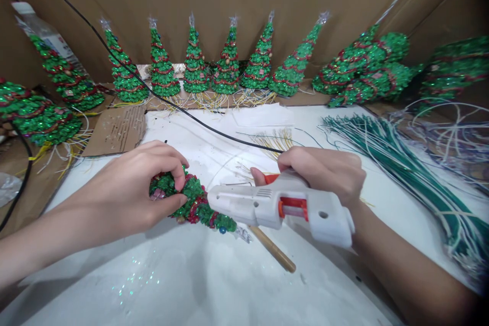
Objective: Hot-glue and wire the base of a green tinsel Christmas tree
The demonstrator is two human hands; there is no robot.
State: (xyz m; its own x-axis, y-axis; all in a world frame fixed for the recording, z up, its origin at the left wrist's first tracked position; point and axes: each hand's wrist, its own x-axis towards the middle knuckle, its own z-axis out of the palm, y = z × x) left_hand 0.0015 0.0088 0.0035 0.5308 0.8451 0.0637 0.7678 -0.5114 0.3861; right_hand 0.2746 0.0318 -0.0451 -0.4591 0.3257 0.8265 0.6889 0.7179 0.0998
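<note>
Left hand (133, 193) gripping tinsel tree (194, 204), right hand (324, 170) clenching glue gun (282, 206), bare tabletop (191, 285) in front

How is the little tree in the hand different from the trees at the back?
The little tree lies sideways in the left hand, touching the glue gun held in the right hand. The back trees stand upright in a row, untouched. All are green with red trim.

Six green sequinned cone trees (195, 61) stand upright in the back row; one white plastic glue gun (282, 206); one wooden stick (273, 249).
</note>
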